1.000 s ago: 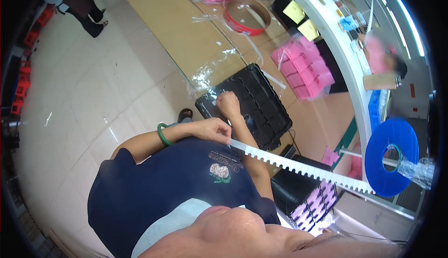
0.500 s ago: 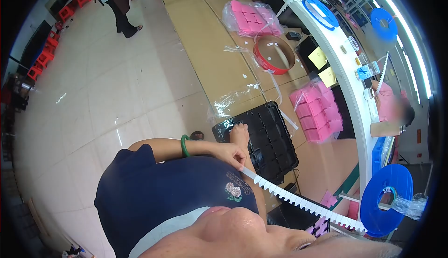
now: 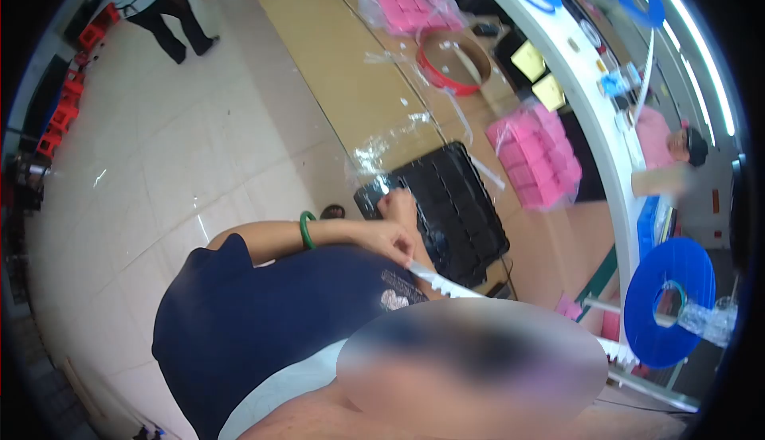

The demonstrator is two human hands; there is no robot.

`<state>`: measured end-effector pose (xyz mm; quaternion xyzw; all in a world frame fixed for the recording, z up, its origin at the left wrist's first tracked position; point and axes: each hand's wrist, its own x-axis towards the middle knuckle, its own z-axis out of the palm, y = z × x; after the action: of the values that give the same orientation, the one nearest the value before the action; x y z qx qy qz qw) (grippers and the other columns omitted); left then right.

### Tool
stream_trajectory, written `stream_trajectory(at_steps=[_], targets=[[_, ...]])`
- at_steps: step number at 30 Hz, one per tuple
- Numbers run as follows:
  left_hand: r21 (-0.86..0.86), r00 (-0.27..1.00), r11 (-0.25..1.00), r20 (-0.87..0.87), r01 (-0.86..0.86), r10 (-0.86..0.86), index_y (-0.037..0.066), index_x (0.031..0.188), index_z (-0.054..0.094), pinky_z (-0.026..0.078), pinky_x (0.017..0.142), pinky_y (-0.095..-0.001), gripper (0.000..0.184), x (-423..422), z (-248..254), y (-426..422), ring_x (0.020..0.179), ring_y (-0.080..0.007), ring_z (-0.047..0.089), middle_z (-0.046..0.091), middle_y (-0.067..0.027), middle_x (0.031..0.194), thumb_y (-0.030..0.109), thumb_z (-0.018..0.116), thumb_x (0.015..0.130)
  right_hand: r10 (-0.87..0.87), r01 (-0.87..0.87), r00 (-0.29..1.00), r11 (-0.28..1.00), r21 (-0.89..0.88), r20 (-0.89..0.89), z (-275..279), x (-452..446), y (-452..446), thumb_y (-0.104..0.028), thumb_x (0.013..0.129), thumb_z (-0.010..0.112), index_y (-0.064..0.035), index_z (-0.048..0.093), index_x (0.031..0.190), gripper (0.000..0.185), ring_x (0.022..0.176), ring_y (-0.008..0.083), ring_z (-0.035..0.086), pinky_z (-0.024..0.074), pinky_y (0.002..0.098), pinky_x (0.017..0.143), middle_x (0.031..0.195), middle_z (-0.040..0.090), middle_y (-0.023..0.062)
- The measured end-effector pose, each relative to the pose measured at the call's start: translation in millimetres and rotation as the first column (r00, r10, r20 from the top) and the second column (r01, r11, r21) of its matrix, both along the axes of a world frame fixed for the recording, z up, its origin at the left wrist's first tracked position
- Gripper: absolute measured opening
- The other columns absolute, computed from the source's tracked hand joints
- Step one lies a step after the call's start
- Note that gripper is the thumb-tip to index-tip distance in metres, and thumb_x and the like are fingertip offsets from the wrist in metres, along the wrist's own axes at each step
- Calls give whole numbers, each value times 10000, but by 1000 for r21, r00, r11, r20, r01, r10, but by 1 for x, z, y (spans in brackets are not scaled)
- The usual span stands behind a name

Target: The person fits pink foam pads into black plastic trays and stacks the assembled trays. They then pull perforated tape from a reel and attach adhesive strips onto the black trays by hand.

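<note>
The step looks like handling a white, toothed strip (image 3: 438,282): the left hand (image 3: 384,238) pinches its end, left of the flat, round blue reel (image 3: 641,305). The right hand (image 3: 401,203) curls over a black plastic tray (image 3: 458,201), its grip unclear. Next calls for a steady pinch.

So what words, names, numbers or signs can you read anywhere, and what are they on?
None that I can read.
Dark blue shirt: print beside the flower, too blurred.
Yellow papers: any writing is too small.
Red ring: any marks are too blurred.
Blue label: too small and blurred.
</note>
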<state>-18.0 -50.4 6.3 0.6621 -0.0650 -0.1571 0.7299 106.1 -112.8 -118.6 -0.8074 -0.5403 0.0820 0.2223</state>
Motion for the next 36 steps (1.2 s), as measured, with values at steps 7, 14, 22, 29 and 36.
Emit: stream_trajectory(at_steps=[7,14,22,29,36], targets=[[-33,992,999,-123,37,-41,8,938,702,486,729,-243,233,2,0,-9,810,-59,612,702,-13,857,238,739,923,-397,545,634,838,20,-664,70,22,-92,-195,837,745,26,748,887,227,633,97,621,488,278,605,691,698,71],[-92,975,990,-183,109,-125,28,943,693,421,605,-214,217,26,-11,-34,680,-45,550,642,13,784,243,722,942,-624,814,401,579,-52,-670,77,-28,-298,-167,909,705,-19,702,941,152,684,133,591,455,285,635,759,661,35],[-341,996,940,-90,-30,-1,42,1267,634,497,771,-216,358,116,-37,-140,875,-58,589,658,-11,1005,287,645,1005,-922,781,386,347,-520,-35,124,-131,-414,-221,817,735,-30,759,976,249,793,265,725,536,368,752,833,737,142],[398,954,913,232,84,-189,-89,1530,267,262,1212,-366,799,124,-64,-172,1493,-328,293,294,-298,1585,389,618,993,-486,686,638,711,155,-598,212,-29,-284,-76,931,684,0,742,1023,133,956,139,670,515,271,836,1023,729,92],[67,989,993,-121,98,-89,-34,1370,542,485,1006,-300,406,80,-59,-40,1160,-163,631,679,-131,1241,178,592,1027,-634,721,693,602,343,-345,132,210,-163,-191,906,711,-20,739,1074,241,846,237,726,544,336,808,964,750,143]])
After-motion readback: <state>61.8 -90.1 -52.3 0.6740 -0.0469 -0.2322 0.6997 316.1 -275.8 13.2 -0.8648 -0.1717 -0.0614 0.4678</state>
